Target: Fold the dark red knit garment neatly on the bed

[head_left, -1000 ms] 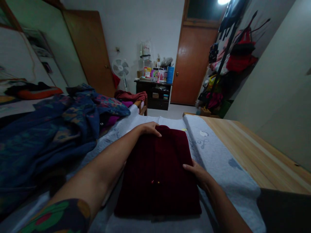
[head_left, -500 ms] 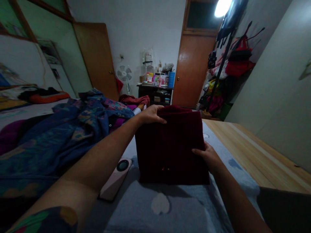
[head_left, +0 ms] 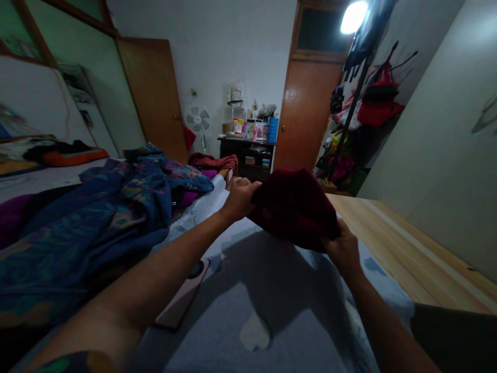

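A dark red folded cloth (head_left: 295, 207) is held up above the bed between my two hands; its exact kind I cannot make out. My left hand (head_left: 241, 197) is closed on its left edge, knuckles up. On the lower right corner my right hand (head_left: 344, 246) grips it with the thumb in front. Beneath it lies a grey-blue bedsheet (head_left: 217, 331) with pale heart shapes, and the cloth casts a shadow there. A pale pink phone (head_left: 180, 300) with a round dark camera ring rests on the sheet, partly hidden by my left forearm.
A blue flowered cloth (head_left: 128, 217) lies heaped at the left. To the right runs a wooden board (head_left: 404, 243). Farther back stand a dark cabinet (head_left: 233, 150) with items on it, a white fan (head_left: 199, 122) and two wooden doors. Bags (head_left: 382, 98) hang at the right.
The dark red cloth has been lifted off the sheet and tilted away, so its front face no longer stands upright. My left hand's fingers have closed on its edge.
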Demonstrator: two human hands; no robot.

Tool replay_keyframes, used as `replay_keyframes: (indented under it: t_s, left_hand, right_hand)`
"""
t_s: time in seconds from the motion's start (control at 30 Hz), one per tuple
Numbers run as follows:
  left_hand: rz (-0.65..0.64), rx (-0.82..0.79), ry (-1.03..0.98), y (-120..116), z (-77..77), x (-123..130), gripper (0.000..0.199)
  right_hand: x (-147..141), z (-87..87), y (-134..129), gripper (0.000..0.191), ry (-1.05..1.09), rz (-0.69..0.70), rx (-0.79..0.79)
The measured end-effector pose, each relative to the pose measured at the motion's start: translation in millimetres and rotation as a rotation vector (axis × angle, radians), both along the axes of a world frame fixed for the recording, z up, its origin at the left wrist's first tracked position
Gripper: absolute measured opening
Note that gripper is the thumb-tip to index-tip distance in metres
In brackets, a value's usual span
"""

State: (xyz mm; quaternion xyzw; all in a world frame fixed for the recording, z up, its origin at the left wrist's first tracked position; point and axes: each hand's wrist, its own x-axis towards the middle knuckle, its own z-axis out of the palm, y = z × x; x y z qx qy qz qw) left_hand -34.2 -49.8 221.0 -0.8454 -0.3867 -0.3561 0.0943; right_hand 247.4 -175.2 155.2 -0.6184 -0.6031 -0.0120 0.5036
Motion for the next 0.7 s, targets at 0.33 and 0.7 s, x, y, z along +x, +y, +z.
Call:
replay_keyframes:
  t_s: [0.33,0.7]
  left_hand:
    - [0.027,0.018,-0.119,-62.1,-116.5,-70.2,0.031]
    - [0.23,-0.168,-0.249,-116.0,-182.7,-99.7,0.027]
  right_hand:
    - [-36.8,-71.0,-55.4,0.06,-0.474,0.311,0.091]
    - [-61.2,-109.4,-90.0,0.057,-0.707,0.426,-0.099]
